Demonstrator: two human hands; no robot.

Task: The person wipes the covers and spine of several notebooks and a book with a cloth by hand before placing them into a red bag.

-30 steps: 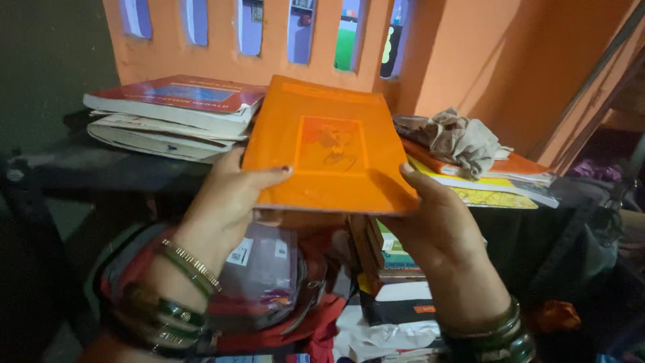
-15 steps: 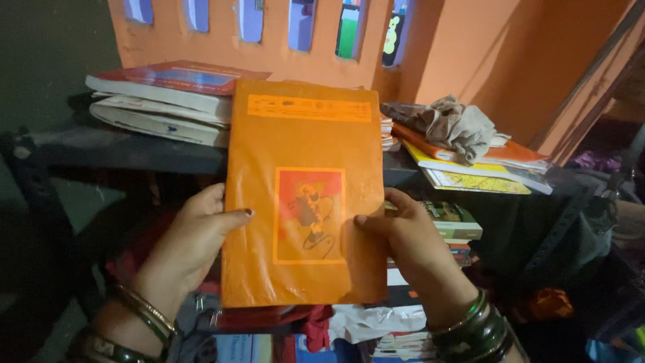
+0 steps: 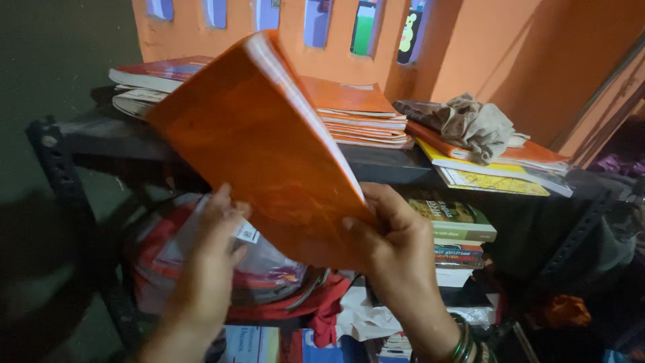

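I hold an orange softcover book up in front of me with both hands. It is tilted, its plain cover facing me and its page edge running down the right side. My right hand grips its lower right corner, thumb on the cover. My left hand touches the lower left edge, fingers pointing up. Behind the book a dark metal shelf carries a stack of thin orange books.
A pile of books with a red cover lies at the shelf's left. At the right, a crumpled grey cloth rests on orange and yellow books. Below are stacked books and a red bag under clear plastic. An orange slotted wall stands behind.
The book was turned over: its front cover with the picture faced me, now the plain cover shows and it tilts up and left. My left hand slid down to the lower edge.
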